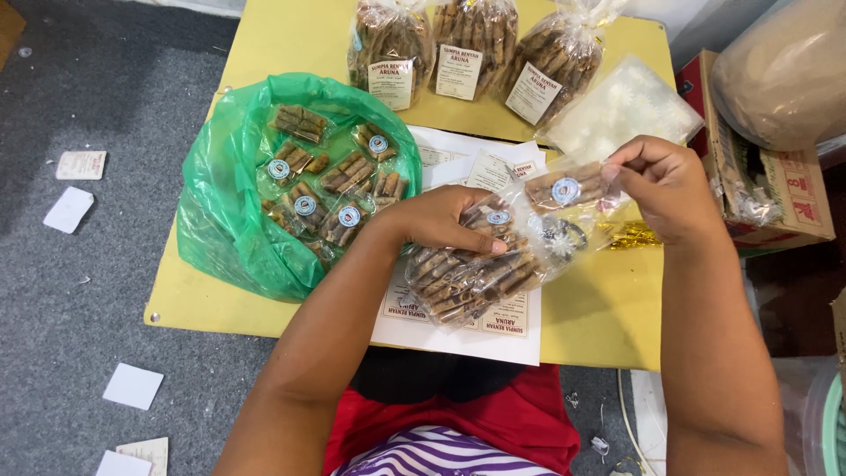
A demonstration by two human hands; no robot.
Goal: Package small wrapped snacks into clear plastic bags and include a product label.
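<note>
My left hand [441, 220] grips a clear plastic bag [480, 278] stuffed with small packs of brown rolled snacks, holding it over a white label sheet [441, 330]. My right hand [661, 185] pinches one small snack pack with a round sticker [564, 188] at the bag's open mouth. Both hands hover above a low yellow table [273, 44].
A green plastic bag [220, 211] with several small snack packs lies open on the table's left. Three filled, labelled bags [467, 48] stand at the far edge beside a stack of empty clear bags [626, 106]. A cardboard box [767, 194] sits right. Paper scraps [132, 386] litter the grey carpet.
</note>
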